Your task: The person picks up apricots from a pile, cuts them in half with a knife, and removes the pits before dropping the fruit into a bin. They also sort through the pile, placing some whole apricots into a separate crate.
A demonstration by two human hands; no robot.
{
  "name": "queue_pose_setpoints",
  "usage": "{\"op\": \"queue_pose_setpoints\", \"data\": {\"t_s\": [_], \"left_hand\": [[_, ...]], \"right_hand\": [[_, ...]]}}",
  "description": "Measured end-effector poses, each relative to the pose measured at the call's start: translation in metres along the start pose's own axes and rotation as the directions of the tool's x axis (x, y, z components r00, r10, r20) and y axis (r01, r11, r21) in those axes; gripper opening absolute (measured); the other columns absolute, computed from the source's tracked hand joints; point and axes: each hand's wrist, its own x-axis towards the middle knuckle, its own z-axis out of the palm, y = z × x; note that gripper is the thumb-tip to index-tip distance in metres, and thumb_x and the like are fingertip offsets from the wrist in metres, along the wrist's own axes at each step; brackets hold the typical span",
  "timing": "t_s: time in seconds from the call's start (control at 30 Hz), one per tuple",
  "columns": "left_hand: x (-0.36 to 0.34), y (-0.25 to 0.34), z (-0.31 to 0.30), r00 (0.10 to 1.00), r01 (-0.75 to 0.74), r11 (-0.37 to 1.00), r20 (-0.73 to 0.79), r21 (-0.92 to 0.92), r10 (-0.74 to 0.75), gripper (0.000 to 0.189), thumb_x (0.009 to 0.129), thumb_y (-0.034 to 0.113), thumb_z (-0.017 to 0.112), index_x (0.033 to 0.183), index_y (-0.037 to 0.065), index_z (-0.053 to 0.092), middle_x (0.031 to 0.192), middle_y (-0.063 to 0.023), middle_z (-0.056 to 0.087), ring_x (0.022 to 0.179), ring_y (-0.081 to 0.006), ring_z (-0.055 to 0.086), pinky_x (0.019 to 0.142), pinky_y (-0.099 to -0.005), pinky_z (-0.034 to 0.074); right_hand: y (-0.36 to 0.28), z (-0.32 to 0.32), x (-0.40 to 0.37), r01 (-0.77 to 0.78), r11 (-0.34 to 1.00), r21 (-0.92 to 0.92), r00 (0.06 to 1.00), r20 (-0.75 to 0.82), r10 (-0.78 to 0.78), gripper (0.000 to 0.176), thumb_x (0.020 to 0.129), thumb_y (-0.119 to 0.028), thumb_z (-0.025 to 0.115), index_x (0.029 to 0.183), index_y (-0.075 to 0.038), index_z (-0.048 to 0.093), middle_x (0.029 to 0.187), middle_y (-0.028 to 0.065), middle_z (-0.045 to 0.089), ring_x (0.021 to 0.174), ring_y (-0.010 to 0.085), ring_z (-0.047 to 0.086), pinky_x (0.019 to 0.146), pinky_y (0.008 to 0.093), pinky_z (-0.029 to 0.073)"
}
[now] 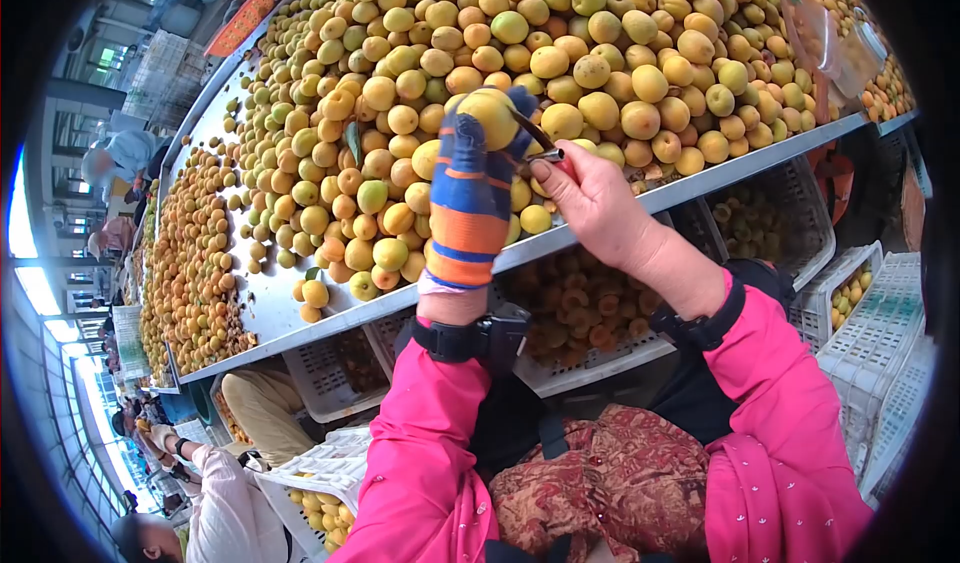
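Where left hand holds fruit, table edge

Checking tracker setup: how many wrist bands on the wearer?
2. Left band on the left wrist, below the gloved left hand holding a fruit; right band on the right wrist, behind the right hand holding a knife. None looks hidden.

Pink sleeves, black wrist straps, blue-and-orange striped glove on left hand

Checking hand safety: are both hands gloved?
No, only the left hand, holding a fruit, wears a glove; the right hand, holding the knife, is bare.
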Motion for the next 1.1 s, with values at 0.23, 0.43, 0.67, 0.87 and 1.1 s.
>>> {"op": "queue_pose_setpoints", "data": {"t_s": [0.23, 0.43, 0.67, 0.87, 1.1], "left_hand": [[0.001, 0.002, -0.004, 0.983, 0.087, 0.976, 0.142, 0.198, -0.117, 0.049, 0.088, 0.040, 0.052, 0.116, -0.001, 0.048, 0.110, -0.0164, 0.058, 0.101, -0.0253, 0.057, 0.090, -0.0351, 0.044], [-0.004, -0.023, 0.003, 0.993, 0.116, 0.986, 0.021, -0.118, -0.114, 0.045, 0.090, 0.038, 0.051, 0.113, -0.001, 0.050, 0.108, -0.0178, 0.059, 0.103, -0.0278, 0.056, 0.092, -0.0375, 0.043], [-0.003, -0.032, 0.013, 0.969, 0.230, 0.914, -0.004, -0.335, -0.246, 0.054, 0.090, 0.048, 0.043, 0.111, -0.001, 0.051, 0.111, -0.0175, 0.058, 0.105, -0.0283, 0.054, 0.094, -0.0379, 0.042], [-0.003, -0.027, 0.022, 0.959, 0.262, 0.865, 0.017, -0.428, -0.283, 0.066, 0.088, 0.057, 0.037, 0.119, 0.000, 0.048, 0.119, -0.0160, 0.054, 0.112, -0.0284, 0.049, 0.098, -0.0371, 0.037], [0.006, -0.017, 0.002, 0.980, 0.115, 0.957, -0.126, -0.267, -0.154, 0.056, 0.087, 0.046, 0.051, 0.121, 0.002, 0.045, 0.117, -0.0121, 0.053, 0.108, -0.0235, 0.051, 0.090, -0.0382, 0.043]], "right_hand": [[0.002, -0.006, 0.003, -0.021, 0.997, -0.073, 1.000, -0.020, 0.019, 0.027, 0.091, -0.024, 0.050, 0.084, 0.002, 0.049, 0.065, 0.0144, 0.056, 0.059, 0.0249, 0.054, 0.057, 0.0338, 0.042], [-0.014, -0.018, -0.008, -0.042, 0.997, -0.058, 0.999, -0.026, 0.041, 0.026, 0.091, -0.022, 0.048, 0.092, 0.004, 0.051, 0.075, 0.0189, 0.060, 0.072, 0.0322, 0.059, 0.064, 0.0370, 0.045], [-0.010, -0.028, -0.015, -0.102, 0.974, -0.202, 0.992, 0.051, 0.115, 0.028, 0.090, -0.025, 0.048, 0.088, 0.003, 0.049, 0.077, 0.0237, 0.059, 0.078, 0.0412, 0.057, 0.067, 0.0428, 0.045], [0.003, -0.006, -0.009, -0.099, 0.916, -0.388, 0.994, -0.072, 0.077, 0.022, 0.090, -0.019, 0.051, 0.091, 0.002, 0.046, 0.077, 0.0175, 0.059, 0.071, 0.0280, 0.058, 0.064, 0.0364, 0.044], [-0.007, -0.012, -0.005, 0.042, 0.941, 0.335, 0.966, -0.253, 0.047, 0.031, 0.091, -0.034, 0.052, 0.087, -0.003, 0.053, 0.068, -0.0046, 0.044, 0.062, 0.0043, 0.038, 0.054, 0.0192, 0.034]]}}
